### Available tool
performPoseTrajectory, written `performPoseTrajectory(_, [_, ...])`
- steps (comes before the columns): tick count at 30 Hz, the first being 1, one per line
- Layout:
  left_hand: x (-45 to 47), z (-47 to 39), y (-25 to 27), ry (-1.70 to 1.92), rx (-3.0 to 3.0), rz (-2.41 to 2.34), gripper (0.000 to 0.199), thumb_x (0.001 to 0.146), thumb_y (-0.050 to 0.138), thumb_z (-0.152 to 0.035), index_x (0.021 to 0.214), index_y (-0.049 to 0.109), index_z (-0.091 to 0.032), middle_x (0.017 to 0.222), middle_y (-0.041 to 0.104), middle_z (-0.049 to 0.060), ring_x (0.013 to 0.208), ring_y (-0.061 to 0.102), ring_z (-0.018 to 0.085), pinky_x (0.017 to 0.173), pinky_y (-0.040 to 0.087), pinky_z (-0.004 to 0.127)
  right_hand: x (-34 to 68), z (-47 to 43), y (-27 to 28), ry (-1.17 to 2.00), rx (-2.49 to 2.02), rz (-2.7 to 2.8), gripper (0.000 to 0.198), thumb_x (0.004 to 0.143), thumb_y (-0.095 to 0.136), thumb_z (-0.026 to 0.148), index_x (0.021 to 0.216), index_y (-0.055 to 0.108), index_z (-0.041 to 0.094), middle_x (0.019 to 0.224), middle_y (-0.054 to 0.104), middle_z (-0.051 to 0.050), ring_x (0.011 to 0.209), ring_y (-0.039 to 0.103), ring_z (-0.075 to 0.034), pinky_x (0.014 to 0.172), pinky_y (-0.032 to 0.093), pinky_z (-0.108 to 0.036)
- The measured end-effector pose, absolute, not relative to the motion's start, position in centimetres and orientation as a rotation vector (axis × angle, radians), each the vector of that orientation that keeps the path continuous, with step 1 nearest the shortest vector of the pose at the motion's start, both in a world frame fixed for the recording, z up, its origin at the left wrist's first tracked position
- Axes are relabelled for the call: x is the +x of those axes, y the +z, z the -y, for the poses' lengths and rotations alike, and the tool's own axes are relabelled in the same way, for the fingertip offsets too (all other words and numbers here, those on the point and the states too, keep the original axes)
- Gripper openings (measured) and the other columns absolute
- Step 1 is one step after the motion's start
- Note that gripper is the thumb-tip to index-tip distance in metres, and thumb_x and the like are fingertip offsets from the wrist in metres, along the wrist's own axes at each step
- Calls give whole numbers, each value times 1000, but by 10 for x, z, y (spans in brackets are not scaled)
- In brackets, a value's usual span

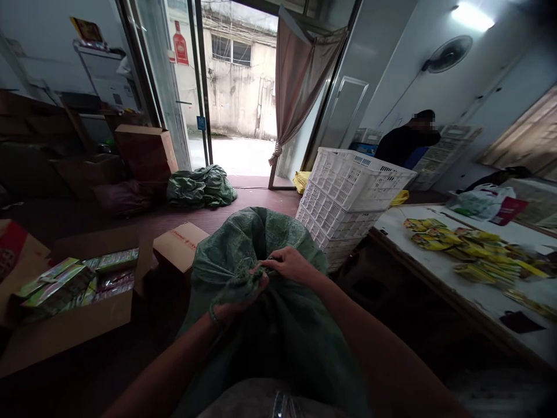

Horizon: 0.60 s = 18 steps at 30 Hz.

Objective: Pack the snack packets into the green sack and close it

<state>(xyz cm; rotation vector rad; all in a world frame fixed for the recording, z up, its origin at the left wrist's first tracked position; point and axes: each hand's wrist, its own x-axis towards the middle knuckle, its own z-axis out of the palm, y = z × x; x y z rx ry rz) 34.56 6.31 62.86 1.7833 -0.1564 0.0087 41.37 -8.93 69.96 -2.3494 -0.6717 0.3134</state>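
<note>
Both hands grip the bunched neck of a green woven sack [278, 325] standing on the floor before the person, left hand [237, 302] clenched around it, right hand [289, 264] fingers pinching it.

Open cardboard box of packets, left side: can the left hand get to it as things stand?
Probably, once freed. The left hand grips the gathered neck of the green sack; the open cardboard box sits on that side, top open, with nothing between.
</note>
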Motion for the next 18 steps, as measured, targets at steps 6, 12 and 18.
performPoseTrajectory(6, [381, -80, 629, -221, 1484, 182, 54, 91, 35, -55, 129, 53, -21, 132, 57, 1, 133, 42, 16, 122, 19, 33, 442, 71, 684, 170, -2172, 420, 39, 76, 65, 41, 51, 54, 13, 48, 37, 5, 53, 34, -6, 52, 24, -23])
performPoseTrajectory(12, [399, -107, 620, -634, 1182, 67, 59, 86, 47, -60, 125, 58, -17, 121, 65, 7, 118, 57, 21, 113, 36, 40, 462, 47, 680, 180, -1994, 173, 45, 81, 53, 54, 66, 57, 11, 51, 38, 6, 47, 29, -4, 46, 25, -21])
performPoseTrajectory(18, [380, -119, 629, -765, 1216, 134, 87, 81, 25, -79, 120, 61, -11, 89, 72, 12, 80, 69, 24, 81, 56, 41, 419, 35, 706, 95, -2001, 271, 38, 84, 53, 48, 73, 62, 13, 61, 55, 0, 52, 44, -9, 53, 39, -23])
